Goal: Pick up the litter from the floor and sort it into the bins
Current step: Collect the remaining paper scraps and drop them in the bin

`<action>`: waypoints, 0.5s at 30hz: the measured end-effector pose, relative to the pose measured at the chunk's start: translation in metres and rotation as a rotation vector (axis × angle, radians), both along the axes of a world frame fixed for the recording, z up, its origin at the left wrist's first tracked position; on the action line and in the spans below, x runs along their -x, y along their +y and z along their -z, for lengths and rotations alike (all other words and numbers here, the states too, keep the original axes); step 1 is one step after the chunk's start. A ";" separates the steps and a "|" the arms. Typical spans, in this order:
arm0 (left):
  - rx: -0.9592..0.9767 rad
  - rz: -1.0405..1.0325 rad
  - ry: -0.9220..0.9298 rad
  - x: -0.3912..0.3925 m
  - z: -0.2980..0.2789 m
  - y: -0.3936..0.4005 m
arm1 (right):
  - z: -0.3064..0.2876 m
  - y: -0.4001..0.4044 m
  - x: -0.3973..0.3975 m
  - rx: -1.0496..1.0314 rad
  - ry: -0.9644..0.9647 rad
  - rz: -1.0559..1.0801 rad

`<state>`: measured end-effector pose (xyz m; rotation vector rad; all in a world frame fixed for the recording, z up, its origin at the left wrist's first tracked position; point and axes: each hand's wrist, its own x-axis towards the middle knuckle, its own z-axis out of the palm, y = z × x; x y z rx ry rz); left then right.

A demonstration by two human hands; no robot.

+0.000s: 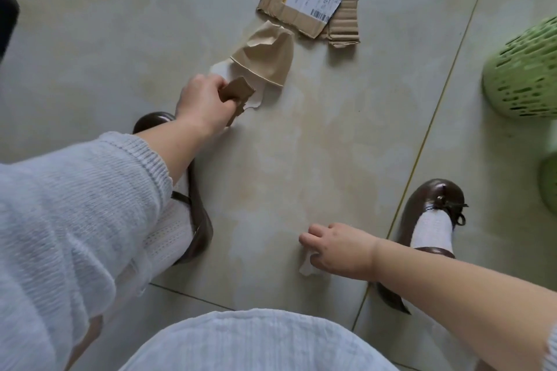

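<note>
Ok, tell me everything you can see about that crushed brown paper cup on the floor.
The crushed brown paper cup lies on its side on the pale floor tile, body flattened and creased, with a thin pale rim facing the person. It partly overlies a torn white paper scrap. Its far end nearly meets the labelled cardboard piece. The left hand, gripping a brown card scrap, is just beside it.

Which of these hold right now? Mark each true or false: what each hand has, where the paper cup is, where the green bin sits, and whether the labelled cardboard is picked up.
1. The left hand grips a brown cardboard scrap. True.
2. The right hand is empty. False: it holds a white tissue.
3. The crushed paper cup lies on the floor. True.
4. The green bin sits at the left edge. False: it is at the right edge.
5. The labelled cardboard is already lifted. False: it lies flat on the floor.
</note>
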<state>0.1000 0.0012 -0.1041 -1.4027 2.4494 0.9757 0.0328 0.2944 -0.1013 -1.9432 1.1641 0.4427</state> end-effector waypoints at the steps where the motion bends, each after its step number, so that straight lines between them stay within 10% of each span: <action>1: 0.005 -0.003 -0.001 -0.001 0.002 0.000 | 0.002 0.003 0.000 -0.011 -0.015 -0.011; 15: 0.031 -0.110 -0.013 0.001 0.012 -0.010 | -0.003 -0.064 0.067 -0.014 0.148 0.664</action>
